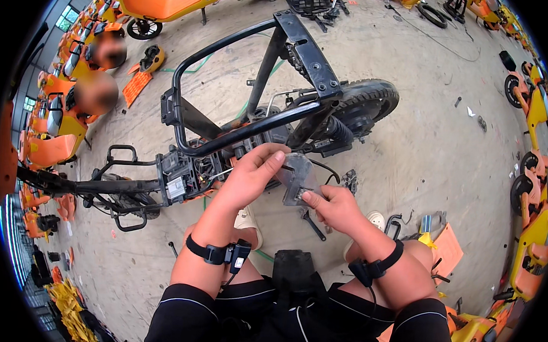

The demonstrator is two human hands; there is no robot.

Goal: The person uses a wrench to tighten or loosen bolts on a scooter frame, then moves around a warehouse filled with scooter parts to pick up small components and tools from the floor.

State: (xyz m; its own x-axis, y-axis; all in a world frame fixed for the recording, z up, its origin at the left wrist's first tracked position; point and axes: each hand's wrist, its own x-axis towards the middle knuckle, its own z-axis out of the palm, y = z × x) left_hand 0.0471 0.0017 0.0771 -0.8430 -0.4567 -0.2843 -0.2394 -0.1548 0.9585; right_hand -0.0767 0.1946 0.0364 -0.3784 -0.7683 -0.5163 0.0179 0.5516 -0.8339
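Observation:
Between my hands is a flat, dark grey part [300, 167], plate-like, with a rounded upper end and a ribbed or toothed area near its lower edge; its exact kind is unclear. My left hand [256, 172] grips its upper left side, thumb and fingers pressed together. At the lower right edge, my right hand [335, 207] pinches it with the thumb on the front, the other fingers partly hidden behind. Just beyond stands a stripped black scooter frame [230, 137] with a rear wheel [382, 97] and exposed wiring [195, 169].
A wrench-like tool [313, 225] lies on the concrete floor below my hands, near small dark parts [350, 180]. An orange panel [451, 248] rests at my right. Orange and yellow scooters [165, 4] line the far side and both edges. A loose tyre [432, 15] lies far right.

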